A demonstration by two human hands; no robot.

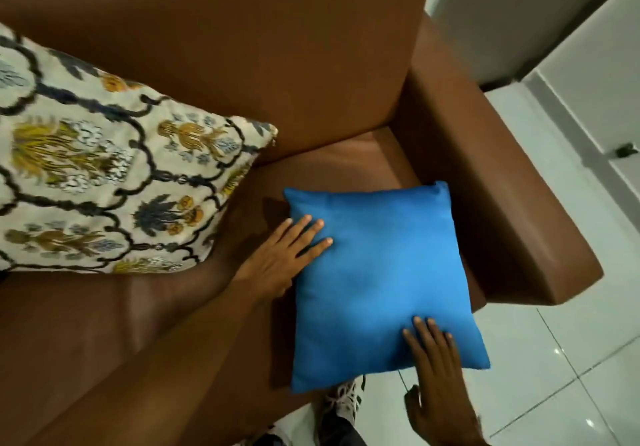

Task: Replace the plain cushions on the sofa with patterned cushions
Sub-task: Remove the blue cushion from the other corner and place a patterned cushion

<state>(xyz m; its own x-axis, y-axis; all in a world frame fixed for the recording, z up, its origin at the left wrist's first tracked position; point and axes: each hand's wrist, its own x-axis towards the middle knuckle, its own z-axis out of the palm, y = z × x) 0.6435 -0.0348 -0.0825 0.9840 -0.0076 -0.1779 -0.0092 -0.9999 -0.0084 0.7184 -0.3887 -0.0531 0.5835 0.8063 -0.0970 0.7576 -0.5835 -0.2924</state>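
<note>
A plain blue cushion [377,283] lies flat on the right end of the brown leather sofa [277,64], its near corner hanging over the seat's front edge. My left hand [284,258] rests flat on the cushion's left edge, fingers spread. My right hand [436,376] lies on the cushion's near right corner, fingers extended on top. A cream patterned cushion [104,175] with dark blue and mustard floral motifs leans against the sofa back at the left, apart from the blue one.
The sofa's right armrest [502,203] stands close beside the blue cushion. White tiled floor [571,359] lies to the right and below. My shoes [343,400] show at the bottom edge, next to the sofa's front.
</note>
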